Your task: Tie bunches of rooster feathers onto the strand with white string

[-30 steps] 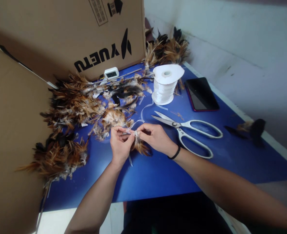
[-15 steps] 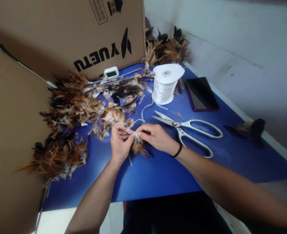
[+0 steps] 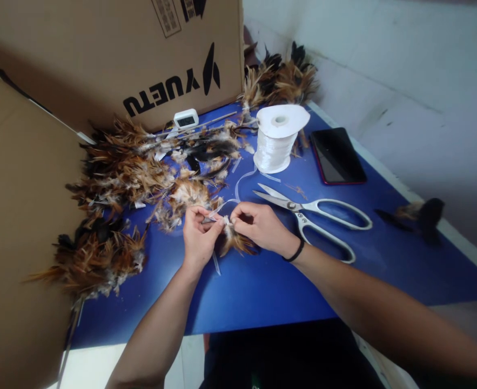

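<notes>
Between my two hands is a small bunch of brown feathers (image 3: 236,242) with a whitish fluffy base. My left hand (image 3: 200,236) pinches that base and the thin white ribbon (image 3: 222,205) lying along it. My right hand (image 3: 260,227) is closed in a pinch at the right side of the base, with its fingertips on the feathers; what exactly they grip is too small to make out. The ribbon runs up to a white spool (image 3: 276,143), and a short tail of it hangs below my left hand. Open-bladed scissors (image 3: 290,206) lie right of my right hand.
Loose feathers (image 3: 133,173) are heaped at the left, with another pile (image 3: 100,254) nearer me and bunches (image 3: 290,81) at the back. Cardboard boxes (image 3: 100,65) wall off the left and rear. A phone (image 3: 338,156), a small digital display (image 3: 186,119) and a dark feather (image 3: 428,213) lie about.
The feather bunch between my hands has fanned out and shifted slightly to the right. My right fingertips have drawn a little away from my left ones.
</notes>
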A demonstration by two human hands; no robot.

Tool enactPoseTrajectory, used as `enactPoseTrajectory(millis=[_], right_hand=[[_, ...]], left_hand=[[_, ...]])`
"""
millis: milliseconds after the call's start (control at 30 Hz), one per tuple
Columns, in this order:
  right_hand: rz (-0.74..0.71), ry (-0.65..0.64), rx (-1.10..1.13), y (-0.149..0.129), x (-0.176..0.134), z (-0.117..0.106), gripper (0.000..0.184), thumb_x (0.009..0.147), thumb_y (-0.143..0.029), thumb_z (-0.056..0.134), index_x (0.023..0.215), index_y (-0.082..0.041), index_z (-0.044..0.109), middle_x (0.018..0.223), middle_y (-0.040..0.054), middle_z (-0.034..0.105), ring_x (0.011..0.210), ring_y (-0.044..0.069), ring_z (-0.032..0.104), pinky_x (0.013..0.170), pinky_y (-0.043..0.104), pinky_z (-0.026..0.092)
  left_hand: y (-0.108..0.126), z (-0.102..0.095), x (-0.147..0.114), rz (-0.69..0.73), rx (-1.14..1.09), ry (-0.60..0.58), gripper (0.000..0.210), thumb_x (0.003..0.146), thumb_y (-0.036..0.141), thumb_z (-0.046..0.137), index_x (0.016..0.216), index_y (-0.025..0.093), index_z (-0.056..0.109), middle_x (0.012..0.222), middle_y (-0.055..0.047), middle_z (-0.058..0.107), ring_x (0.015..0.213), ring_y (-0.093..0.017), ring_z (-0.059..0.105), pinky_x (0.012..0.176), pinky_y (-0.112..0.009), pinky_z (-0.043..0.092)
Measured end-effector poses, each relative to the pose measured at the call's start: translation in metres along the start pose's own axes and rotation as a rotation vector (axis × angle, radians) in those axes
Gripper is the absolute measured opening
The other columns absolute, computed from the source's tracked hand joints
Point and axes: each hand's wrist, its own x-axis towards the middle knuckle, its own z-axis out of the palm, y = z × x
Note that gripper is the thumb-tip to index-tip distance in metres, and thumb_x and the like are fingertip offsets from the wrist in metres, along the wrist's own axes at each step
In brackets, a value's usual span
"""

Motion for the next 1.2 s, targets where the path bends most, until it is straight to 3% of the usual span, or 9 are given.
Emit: enactPoseTrajectory(millis=[167, 333, 667, 800, 933, 1067, 1200], right_hand=[[0.1, -0.051, 0.116, -0.0003, -0.0017, 0.0006, 0.016, 0.079, -0.026, 0.052, 0.07, -0.016, 0.059, 0.06, -0.0023, 0.056, 0.053, 0.008, 0.047, 0.051, 0.021, 0.037], [0.17, -0.102, 0.206, -0.0003, -0.0033, 0.0017, 0.02, 0.076, -0.036, 0.06, 0.071, -0.016, 0.061, 0.061, -0.0008, 0.06, 0.052, 0.009, 0.051, 0.048, 0.022, 0.04], [0.231, -0.071, 0.383, 0.0048, 0.0005, 0.0005, 0.024, 0.075, -0.039, 0.064, 0.077, -0.015, 0.065, 0.064, -0.0012, 0.059, 0.056, 0.009, 0.049, 0.056, 0.024, 0.04], [0.187, -0.027, 0.405, 0.0062, 0.0011, 0.0018, 0.02, 0.074, -0.036, 0.065, 0.076, -0.016, 0.066, 0.072, 0.0, 0.06, 0.065, 0.011, 0.052, 0.065, 0.027, 0.043], [0.107, 0.032, 0.359, 0.0066, 0.0017, 0.004, 0.012, 0.071, -0.03, 0.068, 0.074, -0.019, 0.069, 0.08, 0.0019, 0.063, 0.08, 0.014, 0.056, 0.078, 0.031, 0.043], [0.097, 0.02, 0.353, 0.006, 0.0006, 0.0053, 0.009, 0.072, -0.028, 0.067, 0.073, -0.019, 0.07, 0.081, 0.0026, 0.064, 0.081, 0.015, 0.058, 0.08, 0.032, 0.044], [0.095, 0.01, 0.296, 0.0059, -0.0009, 0.0051, 0.011, 0.075, -0.029, 0.064, 0.076, -0.019, 0.071, 0.083, 0.0036, 0.068, 0.082, 0.016, 0.06, 0.08, 0.034, 0.046]], left_hand=[[0.0003, 0.0016, -0.001, 0.024, 0.017, 0.019, 0.04, 0.066, 0.024, 0.074, 0.085, 0.02, 0.039, 0.073, 0.005, 0.062, 0.052, -0.006, 0.06, 0.052, -0.018, 0.049], [0.0011, 0.0029, -0.0024, 0.052, 0.068, 0.039, 0.038, 0.067, 0.026, 0.074, 0.084, 0.02, 0.04, 0.072, 0.004, 0.061, 0.054, -0.008, 0.062, 0.054, -0.019, 0.051], [-0.0035, -0.0016, -0.0016, -0.132, -0.067, -0.055, 0.037, 0.072, 0.032, 0.069, 0.101, 0.02, 0.05, 0.091, -0.003, 0.062, 0.066, -0.011, 0.063, 0.059, -0.026, 0.055], [-0.0017, 0.0011, -0.0037, -0.203, -0.104, -0.086, 0.03, 0.069, 0.031, 0.073, 0.091, 0.018, 0.057, 0.086, -0.002, 0.064, 0.072, -0.011, 0.062, 0.061, -0.022, 0.052], [-0.0007, 0.0013, -0.0041, -0.293, -0.172, -0.123, 0.028, 0.065, 0.029, 0.077, 0.085, 0.016, 0.062, 0.073, 0.0, 0.065, 0.063, -0.008, 0.06, 0.06, -0.019, 0.049], [0.0001, -0.0001, -0.0033, -0.403, -0.253, -0.132, 0.032, 0.058, 0.028, 0.082, 0.082, 0.015, 0.065, 0.069, -0.002, 0.068, 0.061, -0.01, 0.062, 0.06, -0.022, 0.05], [-0.0017, -0.0014, -0.0028, -0.388, -0.219, -0.091, 0.031, 0.055, 0.027, 0.083, 0.081, 0.015, 0.07, 0.072, -0.003, 0.07, 0.061, -0.011, 0.063, 0.062, -0.023, 0.051]])
